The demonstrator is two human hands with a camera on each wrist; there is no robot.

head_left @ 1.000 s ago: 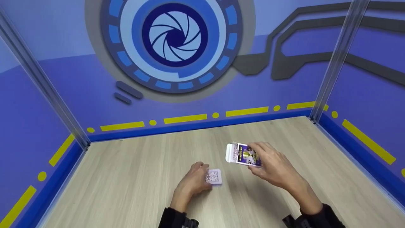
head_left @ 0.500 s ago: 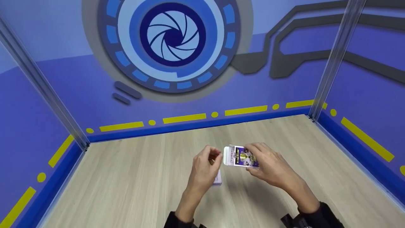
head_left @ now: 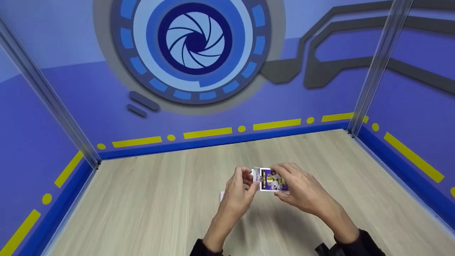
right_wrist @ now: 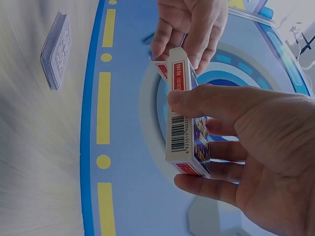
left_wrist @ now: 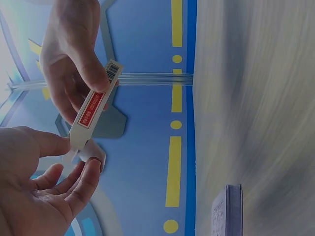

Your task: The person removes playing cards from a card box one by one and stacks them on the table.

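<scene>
My right hand (head_left: 307, 186) grips a small playing-card box (head_left: 273, 179) above the table, thumb on one narrow side and fingers round the other. The box is purple with a gold cup on its front. Its end toward my left hand is open, with a white flap (left_wrist: 92, 151) sticking out. At that end is my left hand (head_left: 236, 192), its thumb at the box's edge and its loosely bent fingertips at the flap. On the table lies a deck of playing cards (right_wrist: 56, 51), patterned backs up, mostly hidden behind my left hand in the head view.
The wood-grain tabletop (head_left: 142, 202) is bounded by printed blue walls (head_left: 213, 121) at the back and both sides. Clear corner posts (head_left: 378, 64) stand where the walls meet.
My left hand has left the card deck and risen to the box's open end, the flap now between its thumb and fingers. My right hand with the box has shifted slightly left and nearer.
</scene>
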